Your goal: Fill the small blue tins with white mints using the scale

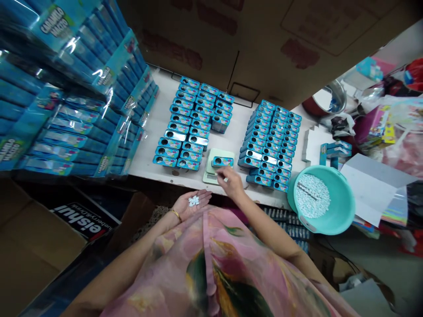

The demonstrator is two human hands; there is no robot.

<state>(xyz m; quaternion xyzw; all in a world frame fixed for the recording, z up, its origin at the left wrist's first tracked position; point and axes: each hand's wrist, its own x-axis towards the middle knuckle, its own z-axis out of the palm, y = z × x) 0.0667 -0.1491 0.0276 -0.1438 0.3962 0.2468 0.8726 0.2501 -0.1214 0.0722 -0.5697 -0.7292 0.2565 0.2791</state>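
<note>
The left hand (190, 204) is lying open, palm up, cradling white candies (194, 201); the right hand (231, 182) is curling, fingers pinched, contents unclear, beside the blue box (223, 162) sitting on the scale (210, 178). A large cardboard carton (264, 48) is looming behind the white table (216, 141).

A large brown cardboard surface (264, 48) with dark reddish patches stands along the far side of a white table (228, 140). A pale wall (401, 44) shows at the far right, above heaped plastic bags (396, 143) and papers (370, 189). Grey-green floor (376, 253) lies near right, crossed by dark cable (343, 255). Brown cardboard (29, 242) fills the near left. Cool light whitens the tabletop.
</note>
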